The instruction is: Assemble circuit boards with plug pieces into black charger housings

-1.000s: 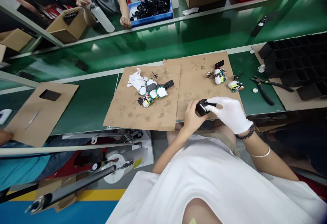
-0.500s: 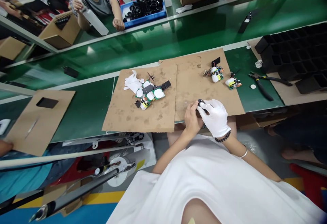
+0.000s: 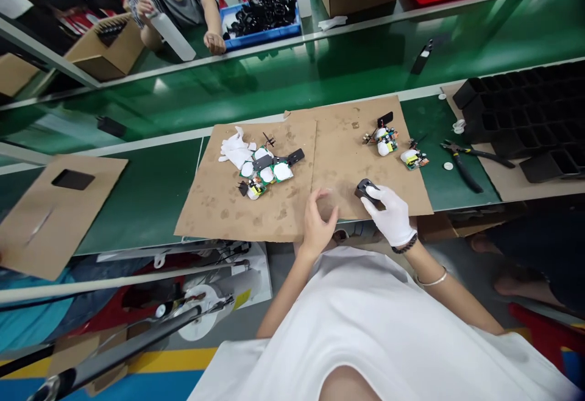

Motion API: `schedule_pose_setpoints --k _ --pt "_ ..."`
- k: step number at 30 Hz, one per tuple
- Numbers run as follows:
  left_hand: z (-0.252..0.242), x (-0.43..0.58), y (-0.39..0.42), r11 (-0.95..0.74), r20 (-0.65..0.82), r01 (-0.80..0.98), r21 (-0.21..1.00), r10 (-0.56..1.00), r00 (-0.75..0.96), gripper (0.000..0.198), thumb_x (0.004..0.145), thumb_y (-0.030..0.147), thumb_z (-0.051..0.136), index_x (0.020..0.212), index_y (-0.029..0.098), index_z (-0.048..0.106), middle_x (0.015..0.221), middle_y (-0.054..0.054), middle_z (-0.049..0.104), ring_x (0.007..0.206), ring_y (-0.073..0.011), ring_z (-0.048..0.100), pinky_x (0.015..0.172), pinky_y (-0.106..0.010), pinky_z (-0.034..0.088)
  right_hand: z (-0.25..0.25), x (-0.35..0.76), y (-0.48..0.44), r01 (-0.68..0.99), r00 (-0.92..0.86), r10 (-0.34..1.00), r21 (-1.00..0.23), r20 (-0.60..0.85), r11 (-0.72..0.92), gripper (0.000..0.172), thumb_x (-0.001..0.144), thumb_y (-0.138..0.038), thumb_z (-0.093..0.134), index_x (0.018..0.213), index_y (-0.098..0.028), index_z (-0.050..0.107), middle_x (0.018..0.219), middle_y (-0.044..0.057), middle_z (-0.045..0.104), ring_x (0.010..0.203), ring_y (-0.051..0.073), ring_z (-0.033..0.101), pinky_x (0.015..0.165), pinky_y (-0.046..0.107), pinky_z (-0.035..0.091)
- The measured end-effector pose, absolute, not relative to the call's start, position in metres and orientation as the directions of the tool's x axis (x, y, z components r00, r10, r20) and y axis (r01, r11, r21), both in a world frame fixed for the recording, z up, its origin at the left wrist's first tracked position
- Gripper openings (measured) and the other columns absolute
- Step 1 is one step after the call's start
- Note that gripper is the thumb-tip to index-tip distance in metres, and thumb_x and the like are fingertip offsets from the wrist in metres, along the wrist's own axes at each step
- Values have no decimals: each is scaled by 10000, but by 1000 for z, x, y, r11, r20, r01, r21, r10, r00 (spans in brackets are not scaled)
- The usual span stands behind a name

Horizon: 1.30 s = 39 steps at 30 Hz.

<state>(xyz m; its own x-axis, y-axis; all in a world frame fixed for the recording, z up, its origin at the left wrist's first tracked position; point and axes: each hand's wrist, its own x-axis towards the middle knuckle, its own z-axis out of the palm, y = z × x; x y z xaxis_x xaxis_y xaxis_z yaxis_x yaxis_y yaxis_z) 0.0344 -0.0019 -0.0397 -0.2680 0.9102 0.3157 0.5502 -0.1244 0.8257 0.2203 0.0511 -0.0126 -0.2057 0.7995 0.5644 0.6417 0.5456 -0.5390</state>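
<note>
So the bare left hand (image 3: 319,225) is no longer touching the small black boxy plastic housing (image 3: 364,189); it's hanging just to the left, fingers curving apart with nothing between them. The right hand (image 3: 391,213), wearing a white fabric glove, is now doing all the holding, its fingers clamping on the housing. So the work's down to 1 hand, over the near part of the brown cardboard (image 3: 338,157); can't tell if the housing is actually resting on it.

Around it, 2 small circuit boards with white blobs (image 3: 414,158) are lying farther back to the right, probably the closest things to bump. A bigger cluster of green circuit boards with white pads (image 3: 282,171) is sitting left, a limp white glove (image 3: 235,148) lying just beside. Black-and-yellow pliers (image 3: 468,177) are lying on the green desk (image 3: 150,188), near the black plastic compartment trays (image 3: 525,108).
</note>
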Motion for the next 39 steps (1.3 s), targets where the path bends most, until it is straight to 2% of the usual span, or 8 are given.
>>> schedule_pose_setpoints --k 4,8,12,26,30,33,36,39 --pt "-36 34 0 -156 299 515 843 932 -206 575 867 299 661 1382 212 422 1264 -129 628 1216 -251 595 1104 -473 430 -24 218 56 608 -256 810 -564 527 559 163 888 -267 635 1031 -219 695 1052 92 754 961 246 734 863 394 619" --pt "-24 37 18 -211 210 257 943 977 30 723 857 382 696 1484 270 353 1431 -123 556 1319 -243 551 1139 -429 426 -28 216 56 513 -326 816 -636 477 576 185 889 -268 633 1058 -238 700 1116 87 742 1014 248 723 902 415 610" --pt "-18 32 44 -223 174 234 946 962 211 494 861 379 693 1332 280 580 1321 -91 653 1231 -242 614 1093 -416 473 -30 218 59 440 -374 824 -701 426 562 226 901 -301 624 1108 -243 693 1163 87 730 1065 249 709 940 432 599" --pt "-25 33 54 -63 60 12 998 987 148 393 700 333 833 1058 199 742 1120 -79 762 1065 -241 720 1027 -417 553 -24 220 62 382 -431 794 -711 428 590 256 917 -276 610 1158 -262 693 1199 67 716 1102 217 689 981 414 581" --pt "-26 32 53 -89 75 92 992 986 146 401 733 351 811 1106 226 735 1159 -59 754 1068 -240 723 1032 -408 557 -25 222 69 376 -478 776 -703 411 604 238 912 -267 609 1134 -248 696 1173 67 728 1078 211 701 961 404 589" --pt "-21 29 43 -89 60 199 976 987 147 550 815 350 742 1341 285 593 1247 -37 718 1133 -226 698 1051 -392 542 -14 227 71 363 -511 731 -658 451 660 221 905 -249 618 1109 -239 702 1128 54 747 1018 202 724 904 369 610" --pt "-15 22 25 -55 49 326 944 998 29 730 878 333 675 1519 322 328 1231 -29 720 1172 -206 675 1060 -386 528 1 234 68 404 -438 701 -573 563 713 246 872 -222 664 1115 -243 696 1117 51 753 997 207 733 883 346 613" --pt "-17 15 7 -34 105 470 882 986 -126 624 927 331 600 1499 303 354 1161 -39 737 1128 -203 687 1048 -399 528 5 239 68 523 -324 714 -511 621 682 287 843 -216 694 1129 -235 691 1142 77 744 1012 235 729 887 364 609"
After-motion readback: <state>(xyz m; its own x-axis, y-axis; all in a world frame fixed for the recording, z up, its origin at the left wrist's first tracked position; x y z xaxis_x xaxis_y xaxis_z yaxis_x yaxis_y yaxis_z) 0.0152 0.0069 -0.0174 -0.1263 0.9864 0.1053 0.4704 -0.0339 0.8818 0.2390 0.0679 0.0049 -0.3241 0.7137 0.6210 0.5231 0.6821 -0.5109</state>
